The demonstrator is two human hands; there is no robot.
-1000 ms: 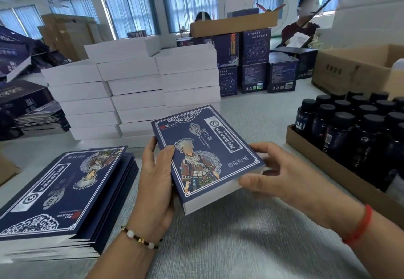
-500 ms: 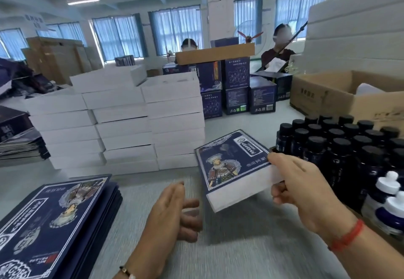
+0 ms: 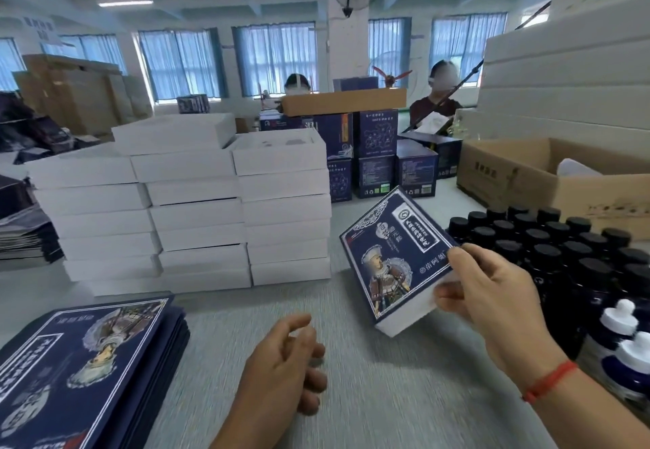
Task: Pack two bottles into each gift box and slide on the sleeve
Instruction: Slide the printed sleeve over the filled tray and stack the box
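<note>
Sleeved navy gift box [image 3: 394, 258] with white end showing, tilted above grey table [image 3: 404, 396], pinched by right hand [image 3: 492, 304]; left hand [image 3: 281, 360] loosely curled, holding nothing, beside dark capped bottles [image 3: 548, 237].

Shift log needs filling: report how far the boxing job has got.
Done: one sleeved gift box, white box end showing below the blue sleeve. In hand: the right hand holds it in the air by its edge; the left hand is free. Left: the stack of white boxes, the pile of flat sleeves and the tray of dark bottles all wait.
</note>
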